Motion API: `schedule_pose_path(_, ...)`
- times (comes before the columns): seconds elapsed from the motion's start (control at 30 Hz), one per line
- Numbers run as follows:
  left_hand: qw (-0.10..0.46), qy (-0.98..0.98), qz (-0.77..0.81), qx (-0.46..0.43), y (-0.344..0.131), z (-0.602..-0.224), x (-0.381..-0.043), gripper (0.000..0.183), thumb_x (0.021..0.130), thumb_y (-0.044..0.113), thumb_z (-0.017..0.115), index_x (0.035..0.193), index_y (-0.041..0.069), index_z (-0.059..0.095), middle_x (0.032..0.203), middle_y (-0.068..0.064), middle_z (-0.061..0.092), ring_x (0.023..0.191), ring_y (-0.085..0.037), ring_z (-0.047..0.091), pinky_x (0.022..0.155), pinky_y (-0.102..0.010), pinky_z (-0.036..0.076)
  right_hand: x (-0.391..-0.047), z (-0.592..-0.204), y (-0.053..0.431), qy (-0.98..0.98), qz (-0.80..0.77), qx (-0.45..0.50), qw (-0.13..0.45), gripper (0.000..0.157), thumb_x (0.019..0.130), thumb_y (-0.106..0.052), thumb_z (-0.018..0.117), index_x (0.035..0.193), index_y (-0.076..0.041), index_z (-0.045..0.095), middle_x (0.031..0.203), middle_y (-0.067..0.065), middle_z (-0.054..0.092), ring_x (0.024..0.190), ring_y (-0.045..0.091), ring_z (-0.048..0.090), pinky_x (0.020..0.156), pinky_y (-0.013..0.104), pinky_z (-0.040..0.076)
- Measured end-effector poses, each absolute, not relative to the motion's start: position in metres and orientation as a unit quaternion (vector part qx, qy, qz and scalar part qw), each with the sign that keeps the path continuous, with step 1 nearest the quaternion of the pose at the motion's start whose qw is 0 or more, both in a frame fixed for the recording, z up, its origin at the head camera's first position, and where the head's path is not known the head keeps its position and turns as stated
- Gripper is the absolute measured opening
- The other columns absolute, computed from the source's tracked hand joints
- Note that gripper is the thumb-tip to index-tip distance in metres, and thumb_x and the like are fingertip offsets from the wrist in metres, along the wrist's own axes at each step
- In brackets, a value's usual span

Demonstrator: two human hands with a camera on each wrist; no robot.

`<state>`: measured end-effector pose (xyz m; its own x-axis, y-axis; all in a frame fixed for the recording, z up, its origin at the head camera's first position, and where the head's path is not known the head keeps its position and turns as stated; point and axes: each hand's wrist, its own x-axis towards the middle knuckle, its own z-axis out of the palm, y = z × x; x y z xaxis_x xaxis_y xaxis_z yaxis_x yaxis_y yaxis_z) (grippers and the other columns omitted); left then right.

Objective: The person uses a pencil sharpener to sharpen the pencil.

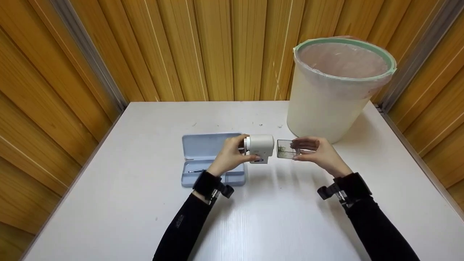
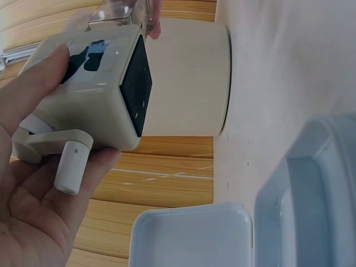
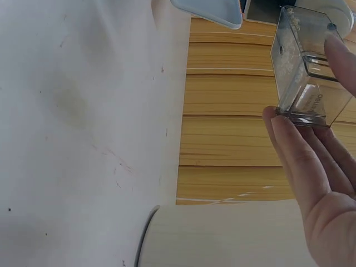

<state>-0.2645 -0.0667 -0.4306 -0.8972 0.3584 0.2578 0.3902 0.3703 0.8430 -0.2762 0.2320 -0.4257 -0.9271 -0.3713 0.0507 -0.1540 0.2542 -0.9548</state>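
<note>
My left hand (image 1: 229,155) grips a cream crank pencil sharpener (image 1: 261,146) above the table, thumb on one face and fingers around the other side. The left wrist view shows its white crank handle (image 2: 72,167) and a dark base plate (image 2: 137,89). Just to the right, my right hand (image 1: 320,155) pinches a clear shavings drawer (image 3: 306,72) between thumb and fingertips. Greenish bits and pale dust show inside the drawer. In the head view a small gap separates drawer and sharpener.
A light blue pencil case (image 1: 201,145) lies opened on the white table (image 1: 108,203), partly behind the left hand, with a thin pen-like item (image 1: 196,170) inside. At the back right stands a tall cream bin (image 1: 322,105) with a liner and green rim. Ribbed wood-look walls enclose the table.
</note>
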Motion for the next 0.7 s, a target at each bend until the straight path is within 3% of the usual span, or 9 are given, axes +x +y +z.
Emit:
schedule_pose_path(0.17, 0.025, -0.829, -0.507, -0.235, -0.065, -0.432, -0.264, 0.056, 0.073, 0.014, 0.086, 0.122, -0.001, 0.061, 0.11, -0.016, 0.07, 0.095, -0.024, 0.071, 0.081, -0.033, 0.061, -0.278, -0.409, 0.239, 0.784, -0.593, -0.171, 0.071, 0.061, 0.076, -0.003, 0.082, 0.129, 0.01, 0.056, 0.12, 0.014, 0.07, 0.106, 0.007, 0.069, 0.09, 0.019, 0.055)
schedule_pose_path(0.37, 0.022, -0.829, -0.505, -0.24, -0.063, -0.433, -0.264, 0.055, 0.074, 0.015, 0.086, 0.122, 0.0, 0.062, 0.109, -0.014, 0.071, 0.094, -0.021, 0.071, 0.079, -0.026, 0.059, -0.279, -0.373, 0.246, 0.777, -0.597, -0.195, 0.028, 0.057, 0.078, 0.001, 0.08, 0.128, 0.012, 0.056, 0.109, -0.007, 0.073, 0.102, 0.004, 0.07, 0.087, 0.018, 0.056)
schedule_pose_path(0.7, 0.008, -0.823, -0.514, -0.241, -0.06, -0.435, -0.265, 0.055, 0.075, 0.014, 0.085, 0.122, 0.0, 0.062, 0.11, -0.014, 0.071, 0.096, -0.021, 0.071, 0.079, -0.023, 0.059, -0.28, -0.296, 0.263, 0.734, -0.645, -0.213, -0.026, 0.049, 0.079, 0.009, 0.075, 0.126, 0.005, 0.061, 0.111, 0.0, 0.074, 0.098, 0.009, 0.072, 0.082, 0.019, 0.057)
